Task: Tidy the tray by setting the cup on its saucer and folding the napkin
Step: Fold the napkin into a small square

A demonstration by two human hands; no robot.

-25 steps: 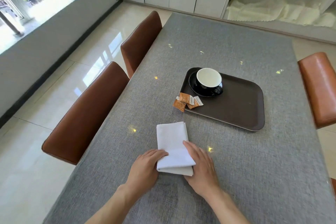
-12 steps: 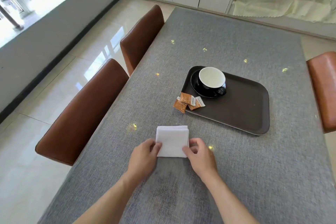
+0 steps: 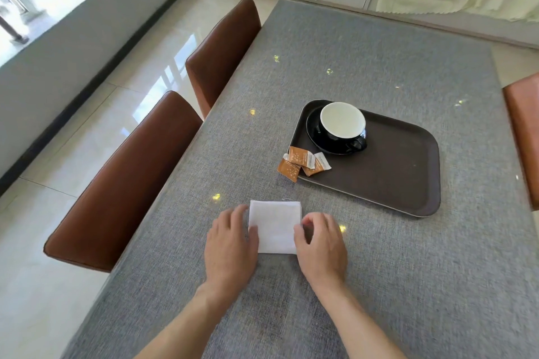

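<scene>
On the grey woven worktop [image 3: 379,256], near the brown tray [image 3: 408,172], the folded white cloth napkin [image 3: 275,226] lies square, the left hand [image 3: 230,245] and right hand [image 3: 320,245] bracketing its side edges, fingers loosely apart, likely to true the fold.

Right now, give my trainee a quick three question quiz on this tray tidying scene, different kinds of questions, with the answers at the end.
1. True or false: the cup sits on its saucer on the tray.
2. Where is the folded napkin? A on the tray; B on the table, in front of the tray; C on a chair.
3. Fill in: the orange sachets lie across the tray's near-left ____.

Key
1. True.
2. B; the left hand and right hand flank it, fingers at its side edges.
3. Corner, one partly on the table.
</scene>
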